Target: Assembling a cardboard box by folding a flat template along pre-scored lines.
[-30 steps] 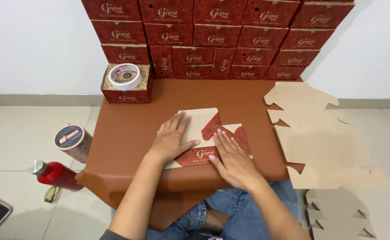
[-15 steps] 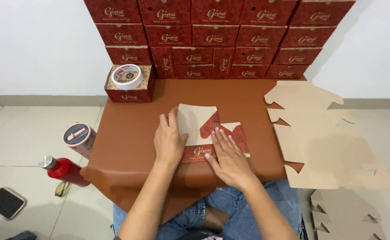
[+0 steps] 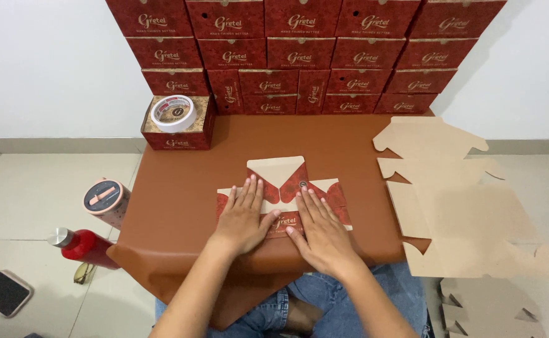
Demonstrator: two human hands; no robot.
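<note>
A flat red-and-tan cardboard box blank [image 3: 282, 181] lies partly folded on the brown table [image 3: 180, 194]. My left hand [image 3: 244, 216] presses flat on its left half, fingers spread and pointing away from me. My right hand [image 3: 320, 228] presses flat on its right half, next to the left hand. A tan flap of the blank sticks out beyond my fingertips. Neither hand grips anything.
Stacked red boxes [image 3: 299, 53] line the wall behind the table. An open red box with a tape roll [image 3: 172, 112] sits at the back left. Flat tan blanks [image 3: 456, 200] lie to the right. On the floor left: a round tin [image 3: 103, 197], red bottle [image 3: 83, 246], phone [image 3: 3, 292].
Both hands slid toward me and closer together over the blank, flattening it. The head camera shifted, so the table sits lower in view.
</note>
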